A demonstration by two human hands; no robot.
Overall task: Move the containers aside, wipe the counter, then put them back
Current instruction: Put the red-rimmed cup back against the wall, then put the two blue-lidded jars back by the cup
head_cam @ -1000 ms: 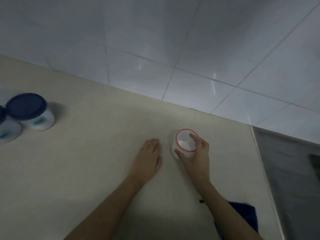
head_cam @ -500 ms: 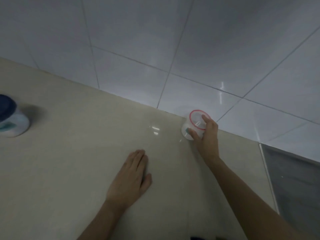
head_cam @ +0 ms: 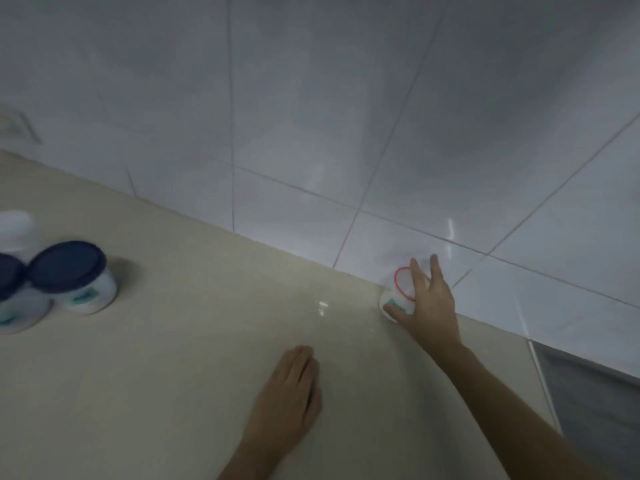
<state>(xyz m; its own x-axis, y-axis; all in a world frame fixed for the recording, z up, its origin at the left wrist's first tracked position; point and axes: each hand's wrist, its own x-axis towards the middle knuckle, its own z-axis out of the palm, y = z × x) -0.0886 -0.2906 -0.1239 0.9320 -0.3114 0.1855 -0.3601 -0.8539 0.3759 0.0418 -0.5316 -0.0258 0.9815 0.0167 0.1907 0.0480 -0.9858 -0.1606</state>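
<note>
A small white container with a red rim (head_cam: 398,296) stands on the beige counter (head_cam: 194,358), right against the tiled wall. My right hand (head_cam: 427,306) rests over its right side with the fingers spread and straightened, the thumb touching its base. My left hand (head_cam: 291,396) lies flat, palm down, on the counter in front, holding nothing. Two white jars with navy lids stand at the far left, one (head_cam: 74,277) fully in view and one (head_cam: 14,296) cut by the frame edge.
A white object (head_cam: 14,230), blurred, stands behind the two jars at the left edge. The white tiled wall (head_cam: 346,133) bounds the counter at the back. A dark grey surface (head_cam: 595,403) adjoins the counter on the right.
My right hand carried the red-rimmed container back to the wall and its fingers have spread apart from it. The view turned left, bringing the navy-lidded jars back in.
</note>
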